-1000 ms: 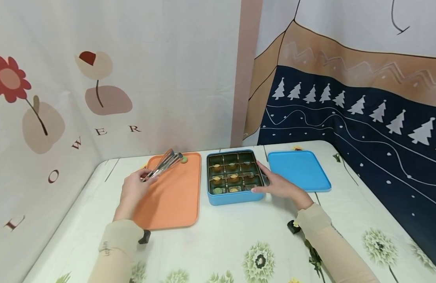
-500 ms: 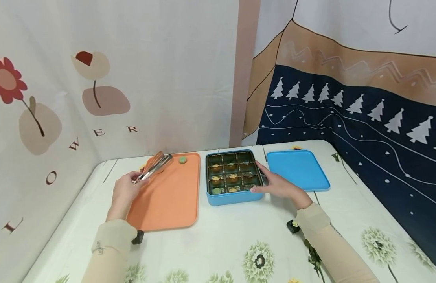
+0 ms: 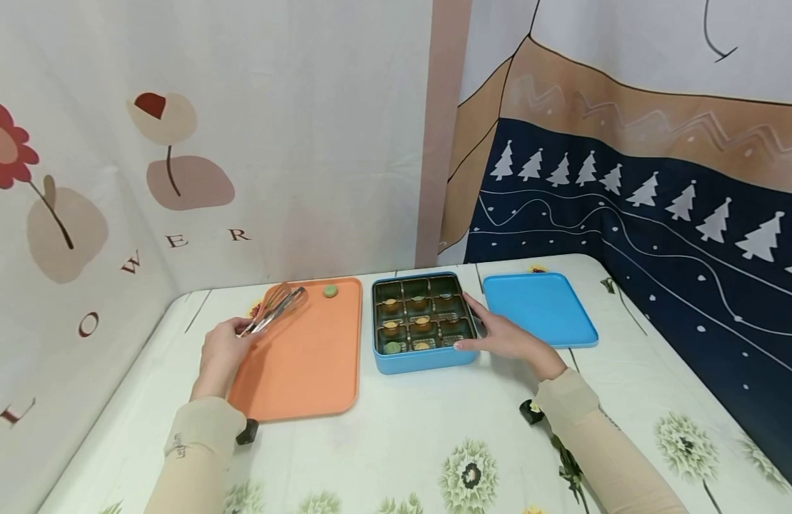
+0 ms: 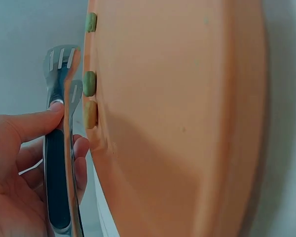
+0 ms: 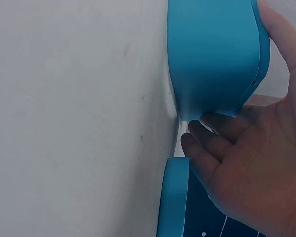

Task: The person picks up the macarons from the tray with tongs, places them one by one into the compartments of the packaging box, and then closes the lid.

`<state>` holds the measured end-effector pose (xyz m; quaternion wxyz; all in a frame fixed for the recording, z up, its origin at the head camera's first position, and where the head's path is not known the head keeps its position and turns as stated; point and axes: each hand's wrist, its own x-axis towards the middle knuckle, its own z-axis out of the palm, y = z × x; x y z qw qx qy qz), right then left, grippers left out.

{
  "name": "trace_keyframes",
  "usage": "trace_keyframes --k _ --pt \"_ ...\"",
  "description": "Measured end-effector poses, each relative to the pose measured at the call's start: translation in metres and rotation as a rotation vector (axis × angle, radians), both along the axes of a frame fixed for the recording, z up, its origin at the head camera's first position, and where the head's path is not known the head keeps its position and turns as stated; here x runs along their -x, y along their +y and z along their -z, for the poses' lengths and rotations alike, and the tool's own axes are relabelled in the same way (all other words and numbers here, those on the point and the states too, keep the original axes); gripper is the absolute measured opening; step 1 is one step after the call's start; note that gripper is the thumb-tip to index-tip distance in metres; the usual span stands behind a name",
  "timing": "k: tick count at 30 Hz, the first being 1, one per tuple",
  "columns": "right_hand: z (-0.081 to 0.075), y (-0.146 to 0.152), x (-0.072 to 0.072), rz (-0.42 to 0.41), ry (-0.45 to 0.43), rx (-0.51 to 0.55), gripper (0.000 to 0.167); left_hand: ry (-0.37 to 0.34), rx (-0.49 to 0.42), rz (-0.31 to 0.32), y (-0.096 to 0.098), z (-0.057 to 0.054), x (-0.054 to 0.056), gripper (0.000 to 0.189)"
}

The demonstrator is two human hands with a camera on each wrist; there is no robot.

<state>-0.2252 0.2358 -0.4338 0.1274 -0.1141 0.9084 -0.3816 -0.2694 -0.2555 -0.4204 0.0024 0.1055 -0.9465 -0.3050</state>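
My left hand (image 3: 222,350) holds metal serving tongs (image 3: 272,313) with slotted ends, over the left back part of an orange tray (image 3: 306,378). In the left wrist view the thumb presses one arm of the tongs (image 4: 58,182) and the fingers curl behind. The tong ends stand apart with nothing between them. Near the tray's far edge sits a green macaron-like piece (image 3: 331,291); the left wrist view also shows a tan piece (image 4: 90,114). My right hand (image 3: 508,338) rests against the right front corner of a blue box (image 3: 424,361), thumb at its rim and fingers along its side.
The box has a dark divided insert (image 3: 452,330) with several small round yellowish and green pieces in its compartments. A flat blue lid (image 3: 540,310) lies to the right, behind my right hand. Patterned cloth walls (image 3: 331,143) stand close behind the table.
My left hand has drawn the tongs left, away from the green piece, which now shows whole. My right hand and the box have stayed put.
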Motion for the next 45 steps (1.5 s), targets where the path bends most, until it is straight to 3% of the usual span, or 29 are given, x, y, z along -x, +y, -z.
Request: trace_keyframes --k 6,12,19,28,45 --pt "0.0 0.0 0.0 0.005 -0.003 -0.002 0.11 -0.02 -0.001 -0.026 0.001 -0.001 0.003 0.046" --pt "-0.002 -0.002 -0.001 0.007 -0.009 0.001 0.11 -0.038 0.053 -0.007 0.002 0.001 0.004 0.04" --pt "0.0 -0.001 0.0 0.002 0.0 0.005 0.11 -0.039 0.04 -0.031 0.001 0.005 0.008 0.029" --pt "0.001 0.001 -0.001 0.002 -0.009 0.01 0.111 -0.028 0.058 -0.027 0.003 0.006 0.003 0.026" --pt "0.0 0.001 -0.001 -0.001 -0.007 0.016 0.109 0.026 0.072 0.03 0.013 -0.006 -0.003 0.03"
